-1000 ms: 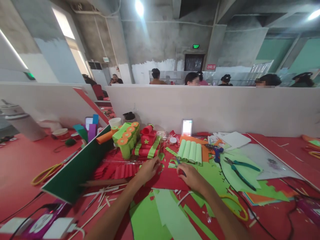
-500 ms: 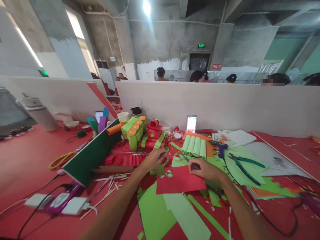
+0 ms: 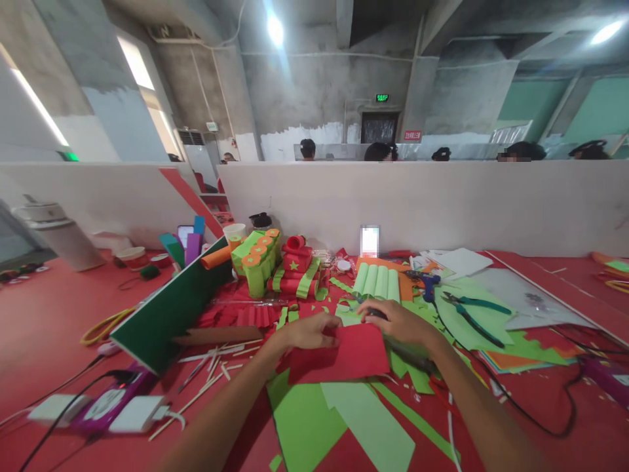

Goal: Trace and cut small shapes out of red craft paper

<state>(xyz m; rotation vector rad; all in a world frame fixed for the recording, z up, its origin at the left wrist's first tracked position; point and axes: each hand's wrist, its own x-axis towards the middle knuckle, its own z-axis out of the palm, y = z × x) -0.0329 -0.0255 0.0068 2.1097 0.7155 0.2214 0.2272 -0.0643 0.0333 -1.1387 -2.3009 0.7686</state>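
The person's left forearm (image 3: 236, 398) and right forearm (image 3: 466, 393) are bare, broad at the near end and narrow at the wrist. The left hand (image 3: 313, 330) and right hand (image 3: 399, 322) are bare; nail detail is indistinct.

The left hand (image 3: 314, 330) hides part of the red paper (image 3: 362, 354), the right hand (image 3: 400, 324) most of a dark tool (image 3: 377, 313); phone screen (image 3: 369, 240) blurred.

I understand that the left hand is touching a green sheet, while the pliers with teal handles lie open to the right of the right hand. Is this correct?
Not quite: the head view shows the left hand touching a red sheet, not a green one. The pliers with teal handles do lie open to the right of the right hand.
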